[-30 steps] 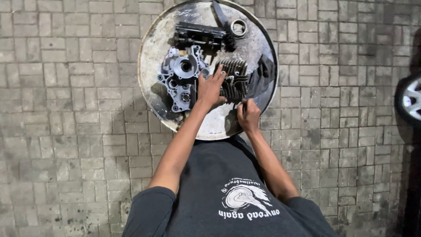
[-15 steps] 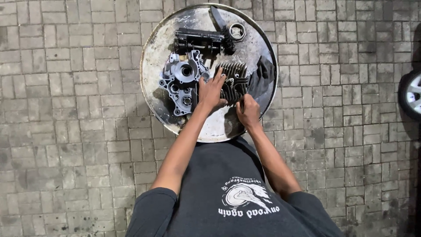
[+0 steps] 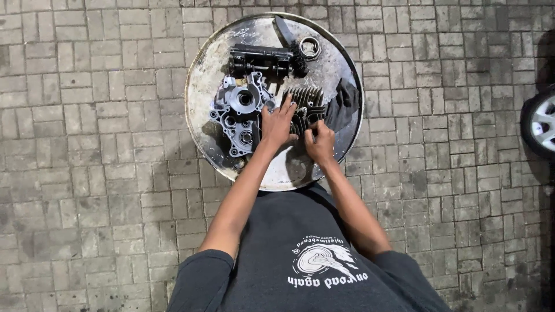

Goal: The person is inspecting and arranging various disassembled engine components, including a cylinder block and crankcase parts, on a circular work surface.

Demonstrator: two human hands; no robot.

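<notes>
A dark finned engine cylinder (image 3: 309,104) lies in a round metal basin (image 3: 199,75) on the paving. My left hand (image 3: 277,124) presses down on the cylinder's left side with its fingers spread over the fins. My right hand (image 3: 319,144) is curled into a fist against the cylinder's near edge, thumb up. Whether anything is inside the fist is hidden. A grey crankcase cover (image 3: 240,112) lies just left of my left hand.
In the basin's far part lie a black engine part (image 3: 260,60), a metal ring (image 3: 310,47) and a dark flat piece (image 3: 284,32). A dark rag (image 3: 345,104) lies right of the cylinder. A car wheel (image 3: 540,124) stands at the right edge. Brick paving surrounds the basin.
My right hand has moved up closer to the cylinder's near edge. My left hand stays on the cylinder. The view has shifted slightly.
</notes>
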